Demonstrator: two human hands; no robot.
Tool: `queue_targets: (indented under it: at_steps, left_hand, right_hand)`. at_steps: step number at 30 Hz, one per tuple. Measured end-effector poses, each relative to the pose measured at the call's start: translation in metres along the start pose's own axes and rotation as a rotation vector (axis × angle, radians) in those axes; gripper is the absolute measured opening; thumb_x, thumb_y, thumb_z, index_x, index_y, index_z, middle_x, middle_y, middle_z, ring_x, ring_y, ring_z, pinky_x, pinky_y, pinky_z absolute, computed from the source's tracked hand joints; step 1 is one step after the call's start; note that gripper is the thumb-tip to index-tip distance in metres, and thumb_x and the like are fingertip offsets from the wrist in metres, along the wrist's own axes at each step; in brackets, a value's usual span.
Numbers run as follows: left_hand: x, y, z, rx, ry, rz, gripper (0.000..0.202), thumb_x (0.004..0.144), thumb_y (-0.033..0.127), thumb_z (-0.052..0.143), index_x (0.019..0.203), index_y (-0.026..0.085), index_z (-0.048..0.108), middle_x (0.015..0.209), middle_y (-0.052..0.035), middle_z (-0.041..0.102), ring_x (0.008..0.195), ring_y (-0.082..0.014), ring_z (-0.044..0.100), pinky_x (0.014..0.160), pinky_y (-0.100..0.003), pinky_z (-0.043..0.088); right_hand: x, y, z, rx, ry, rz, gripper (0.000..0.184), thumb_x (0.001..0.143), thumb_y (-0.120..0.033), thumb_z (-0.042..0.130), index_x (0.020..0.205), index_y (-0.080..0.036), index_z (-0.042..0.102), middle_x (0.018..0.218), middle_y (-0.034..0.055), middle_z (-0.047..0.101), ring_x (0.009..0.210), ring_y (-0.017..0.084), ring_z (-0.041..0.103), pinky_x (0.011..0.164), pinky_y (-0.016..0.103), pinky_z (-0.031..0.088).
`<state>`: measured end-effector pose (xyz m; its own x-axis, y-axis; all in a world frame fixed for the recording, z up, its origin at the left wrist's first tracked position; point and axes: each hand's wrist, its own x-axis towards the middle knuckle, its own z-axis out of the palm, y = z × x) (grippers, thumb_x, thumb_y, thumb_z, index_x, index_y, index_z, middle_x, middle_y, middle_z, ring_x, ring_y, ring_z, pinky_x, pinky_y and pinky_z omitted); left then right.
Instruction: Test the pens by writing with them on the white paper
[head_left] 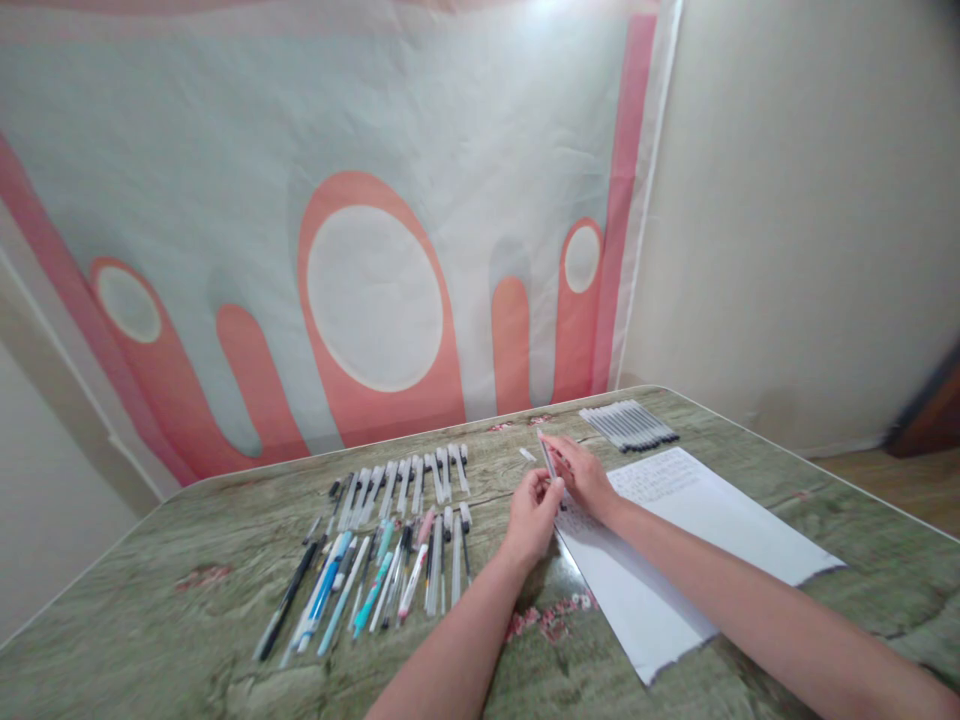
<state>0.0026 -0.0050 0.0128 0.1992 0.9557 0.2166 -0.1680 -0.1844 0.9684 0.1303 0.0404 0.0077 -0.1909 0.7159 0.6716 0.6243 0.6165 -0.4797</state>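
My left hand (pixel 534 510) and my right hand (pixel 585 478) meet over the left edge of a white sheet of paper (pixel 720 530). Between them a slim clear pen (pixel 546 455) stands tilted, its upper end pointing away from me. The fingers of both hands are closed on it; its lower part is partly hidden by them. A small whitish piece, perhaps a pen cap (pixel 528 454), lies on the table just beyond my left hand. Rows of small handwriting cover the far part of the paper, and its near edge looks torn.
On the left lie a row of clear pens (pixel 405 482) and, nearer, a mixed row of coloured pens (pixel 367 585). Several thin pens or refills (pixel 630 426) are lined up at the back right. The wood-patterned table (pixel 210 620) meets a printed hanging cloth (pixel 375 120) behind.
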Motion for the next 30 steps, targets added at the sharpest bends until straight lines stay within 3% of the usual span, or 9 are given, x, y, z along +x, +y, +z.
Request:
queue_targets:
  at_steps: [6,10,13,16,22,26,30]
  left_hand:
    - [-0.003,-0.002,0.003,0.096,-0.046,0.045,0.029,0.074,0.041,0.054,0.089,0.016,0.055,0.065,0.0000,0.051,0.056,-0.0099,0.044,0.054,-0.021,0.034]
    - [-0.008,0.001,0.005,0.241,-0.080,0.120,0.027,0.082,0.040,0.041,0.093,0.018,0.054,0.075,-0.0033,0.054,0.066,-0.0136,0.049,0.063,-0.026,0.038]
    - [-0.012,0.004,0.003,0.526,-0.122,0.223,0.025,0.078,0.037,0.048,0.095,0.020,0.055,0.088,-0.0058,0.057,0.084,-0.0188,0.050,0.077,-0.032,0.036]
    - [-0.015,0.005,0.000,0.794,-0.175,0.269,0.039,0.065,0.041,0.062,0.098,0.022,0.054,0.099,-0.0072,0.055,0.097,-0.0247,0.046,0.085,-0.037,0.032]
    - [-0.016,0.002,-0.002,0.950,-0.234,0.276,0.066,0.051,0.054,0.068,0.105,0.022,0.050,0.108,-0.0094,0.052,0.103,-0.0285,0.043,0.088,-0.040,0.028]
    - [-0.016,0.001,-0.002,0.953,-0.237,0.274,0.069,0.049,0.056,0.068,0.107,0.023,0.050,0.107,-0.0098,0.053,0.103,-0.0290,0.044,0.088,-0.040,0.028]
    - [-0.016,0.003,-0.002,0.924,-0.232,0.247,0.070,0.047,0.056,0.069,0.106,0.024,0.051,0.107,-0.0094,0.053,0.103,-0.0297,0.044,0.088,-0.041,0.027]
  right_hand:
    - [0.001,0.001,-0.008,-0.100,-0.068,-0.095,0.036,0.084,-0.023,0.042,0.119,-0.028,0.051,0.104,0.0059,0.057,0.092,0.019,0.054,0.078,0.030,0.044]
    - [0.007,0.003,-0.015,-0.092,-0.005,-0.071,0.035,0.086,-0.026,0.040,0.120,-0.026,0.051,0.103,0.0070,0.058,0.091,0.018,0.055,0.077,0.029,0.044]
    - [0.016,0.000,-0.023,0.001,0.133,-0.019,0.035,0.087,-0.030,0.039,0.120,-0.023,0.051,0.102,0.0075,0.057,0.091,0.017,0.055,0.080,0.029,0.043]
    - [0.026,-0.005,-0.034,0.114,0.254,0.050,0.033,0.086,-0.035,0.041,0.111,-0.020,0.057,0.099,0.0078,0.059,0.089,0.017,0.055,0.080,0.031,0.043]
    - [0.043,-0.003,-0.058,0.332,0.279,0.324,0.038,0.078,-0.048,0.047,0.092,-0.014,0.057,0.069,0.0051,0.060,0.057,0.013,0.054,0.052,0.024,0.045]
    - [0.033,0.004,-0.066,0.511,0.203,0.472,0.031,0.074,-0.045,0.052,0.083,-0.015,0.052,0.060,-0.0001,0.055,0.050,0.010,0.050,0.045,0.021,0.041]
    - [-0.008,0.010,-0.067,0.569,-0.020,0.632,0.023,0.072,-0.039,0.053,0.077,-0.017,0.050,0.062,-0.0004,0.056,0.052,0.011,0.052,0.044,0.021,0.041]
